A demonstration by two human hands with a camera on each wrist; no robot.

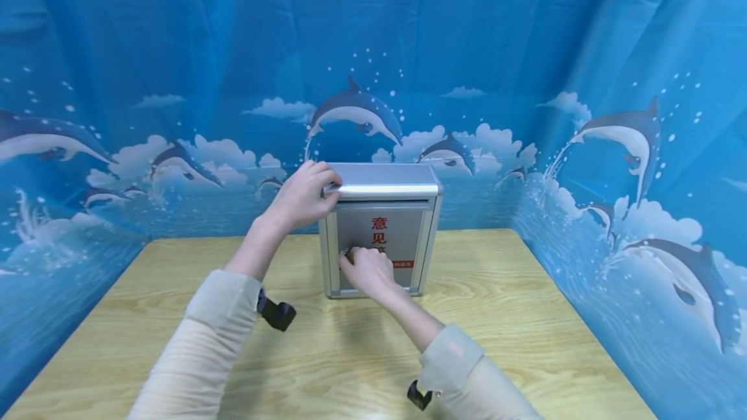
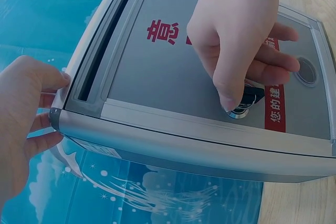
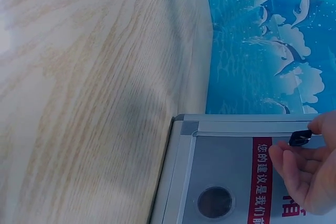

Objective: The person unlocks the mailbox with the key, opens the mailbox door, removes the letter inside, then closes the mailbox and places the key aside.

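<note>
A silver metal suggestion box with red Chinese lettering stands upright on the wooden table. My left hand grips its upper left corner, thumb at the front edge and fingers round the side in the left wrist view. At the left side of the front panel, my right hand pinches a black-headed key. The key sits at a round chrome lock; its blade is hidden. In the right wrist view the key's black head shows between thumb and fingers.
A dark mail slot runs along the top of the box's front, and a round window lies low on it. The wood-grain table spreads around the box. Blue dolphin-print curtains hang behind and at both sides.
</note>
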